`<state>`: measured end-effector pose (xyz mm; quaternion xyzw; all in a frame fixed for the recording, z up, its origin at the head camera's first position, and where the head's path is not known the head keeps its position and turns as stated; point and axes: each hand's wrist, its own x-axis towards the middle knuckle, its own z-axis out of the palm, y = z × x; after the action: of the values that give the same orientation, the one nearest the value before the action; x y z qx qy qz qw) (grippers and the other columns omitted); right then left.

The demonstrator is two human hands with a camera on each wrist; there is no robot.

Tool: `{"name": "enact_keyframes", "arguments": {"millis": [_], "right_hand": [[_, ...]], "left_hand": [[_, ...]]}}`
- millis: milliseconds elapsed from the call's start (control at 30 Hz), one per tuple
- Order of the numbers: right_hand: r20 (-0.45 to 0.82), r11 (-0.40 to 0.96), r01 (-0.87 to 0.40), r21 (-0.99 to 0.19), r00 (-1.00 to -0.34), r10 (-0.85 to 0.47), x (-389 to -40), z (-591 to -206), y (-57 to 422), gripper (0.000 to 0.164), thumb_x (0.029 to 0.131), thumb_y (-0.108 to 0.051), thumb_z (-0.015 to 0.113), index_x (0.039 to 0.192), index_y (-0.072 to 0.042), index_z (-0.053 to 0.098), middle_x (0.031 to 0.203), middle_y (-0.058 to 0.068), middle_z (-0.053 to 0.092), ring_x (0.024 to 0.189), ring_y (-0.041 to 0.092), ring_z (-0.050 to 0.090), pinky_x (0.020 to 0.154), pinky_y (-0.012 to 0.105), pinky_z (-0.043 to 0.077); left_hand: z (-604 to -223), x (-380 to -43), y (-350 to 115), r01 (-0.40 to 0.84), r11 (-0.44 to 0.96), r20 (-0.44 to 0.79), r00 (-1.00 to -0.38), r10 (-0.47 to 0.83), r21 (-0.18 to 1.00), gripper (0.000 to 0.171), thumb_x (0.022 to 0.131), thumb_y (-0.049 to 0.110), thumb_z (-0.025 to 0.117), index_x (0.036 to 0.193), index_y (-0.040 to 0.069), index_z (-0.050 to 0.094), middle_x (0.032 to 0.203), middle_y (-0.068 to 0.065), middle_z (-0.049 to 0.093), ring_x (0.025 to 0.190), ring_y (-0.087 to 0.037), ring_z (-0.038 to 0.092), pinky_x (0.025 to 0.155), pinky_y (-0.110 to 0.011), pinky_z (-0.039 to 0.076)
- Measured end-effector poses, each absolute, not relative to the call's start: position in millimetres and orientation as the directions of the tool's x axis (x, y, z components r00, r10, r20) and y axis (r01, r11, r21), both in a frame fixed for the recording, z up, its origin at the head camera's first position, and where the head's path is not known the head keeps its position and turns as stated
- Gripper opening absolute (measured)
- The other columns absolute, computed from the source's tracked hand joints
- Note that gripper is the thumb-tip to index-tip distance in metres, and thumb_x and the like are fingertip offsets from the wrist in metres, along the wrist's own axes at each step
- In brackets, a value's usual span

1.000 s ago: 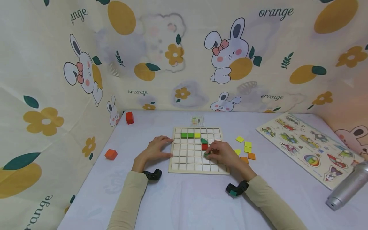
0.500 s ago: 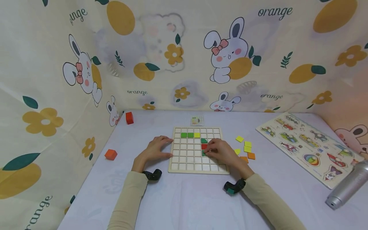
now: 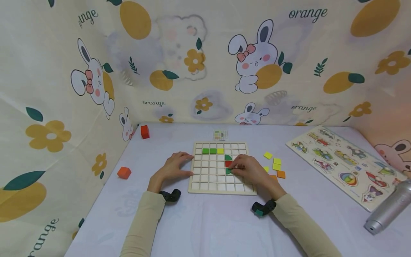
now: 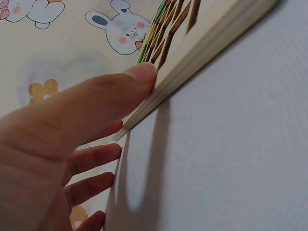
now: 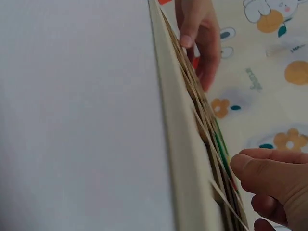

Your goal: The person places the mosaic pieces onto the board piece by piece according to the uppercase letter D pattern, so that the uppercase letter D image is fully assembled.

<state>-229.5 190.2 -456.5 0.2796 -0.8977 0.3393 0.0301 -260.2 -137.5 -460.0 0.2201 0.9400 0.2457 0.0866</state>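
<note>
A wooden grid board (image 3: 221, 192) lies flat on the table. My left hand (image 3: 174, 166) rests at its left side, thumb and fingers spread along the edge; the left wrist view has the thumb (image 4: 142, 77) against the rim. My right hand (image 3: 248, 169) reaches over the board's right half, thumb and forefinger pinching at a dark green tile (image 3: 228, 171) that sits in a cell, its right part covered. Above that tile are a red tile (image 3: 228, 164) and a dark green tile with a rounded corner (image 3: 228, 157). Two green tiles (image 3: 209, 151) and a yellow one (image 3: 220, 151) form a row farther up.
Loose yellow tiles (image 3: 277, 164) and orange tiles (image 3: 280, 174) lie right of the board. A small pattern card (image 3: 220, 135) is behind it. Two red blocks (image 3: 124, 172) stand at left. A picture puzzle board (image 3: 345, 164) and a silver cylinder (image 3: 388, 207) are at right.
My right hand has brought the dark green tile slightly up and left into the cell below the red tile. More of that tile shows now. My left hand has stayed at the board's edge.
</note>
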Motion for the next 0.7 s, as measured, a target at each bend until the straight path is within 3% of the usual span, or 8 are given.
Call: {"name": "enact_keyframes", "arguments": {"millis": [400, 700], "right_hand": [[0.270, 0.695, -0.443, -0.566, -0.896, -0.352, -227.5, -446.4, 236.3, 0.017, 0.081, -0.012, 0.072, 0.098, -0.013, 0.071, 0.093, 0.000, 0.063, 0.076, 0.015, 0.050, 0.063, 0.025, 0.044], [0.192, 0.744, -0.361, -0.562, -0.932, -0.306, -222.9, -447.3, 273.5, 0.019, 0.081, -0.012, 0.073, 0.099, -0.010, 0.071, 0.092, 0.002, 0.061, 0.076, 0.017, 0.049, 0.059, 0.023, 0.044]], "left_hand": [[-460.0, -261.6, -137.6, 0.373, 0.791, -0.062, -0.888, 0.456, 0.485, 0.069, 0.077, 0.045, 0.072, 0.137, 0.021, 0.047, 0.139, -0.004, 0.041, 0.129, -0.024, 0.032, 0.107, -0.050, 0.025], [-459.8, -260.8, -137.2, 0.360, 0.793, -0.069, -0.892, 0.447, 0.491, 0.069, 0.077, 0.044, 0.072, 0.137, 0.022, 0.047, 0.140, -0.006, 0.040, 0.130, -0.025, 0.031, 0.108, -0.050, 0.025]]}}
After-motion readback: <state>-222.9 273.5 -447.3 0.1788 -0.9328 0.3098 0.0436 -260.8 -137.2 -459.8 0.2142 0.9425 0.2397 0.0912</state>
